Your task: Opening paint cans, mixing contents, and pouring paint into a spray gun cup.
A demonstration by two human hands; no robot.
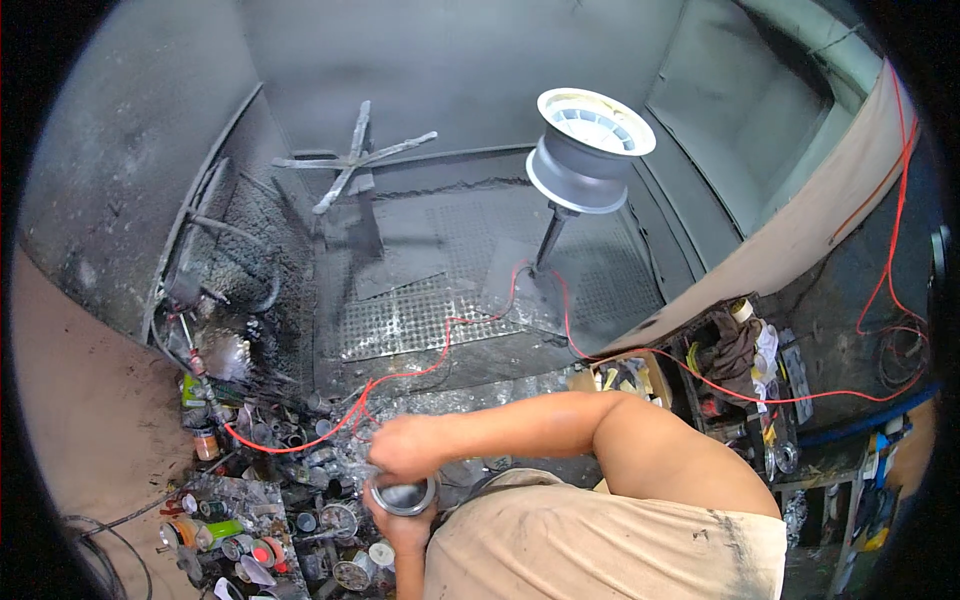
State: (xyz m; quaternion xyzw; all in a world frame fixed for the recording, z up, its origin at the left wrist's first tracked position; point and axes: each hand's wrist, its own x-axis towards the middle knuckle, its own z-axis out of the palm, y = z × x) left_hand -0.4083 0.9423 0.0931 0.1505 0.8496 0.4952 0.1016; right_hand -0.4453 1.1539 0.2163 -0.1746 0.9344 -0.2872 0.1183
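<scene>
A round open can (403, 494) with a pale metallic rim and dark grey inside sits in my left hand (408, 535), whose fingers wrap around its side. Directly above the rim, my right hand (405, 448) is closed in a fist with the forearm stretched across from the right. Whatever its fingers may grip is hidden behind the hand. To the left, a littered bench (262, 497) carries several used cups, tins and jars. Among them are a lime-green bottle (222, 532) and an orange-labelled jar (206, 444).
Ahead, a grey wheel rim (578, 178) rests on a post in a dusty booth. A cross-shaped stand (355, 162) is at its left. A red hose (447, 335) snakes across the floor. At the right are a cardboard box (655, 378) and a cluttered shelf (825, 485).
</scene>
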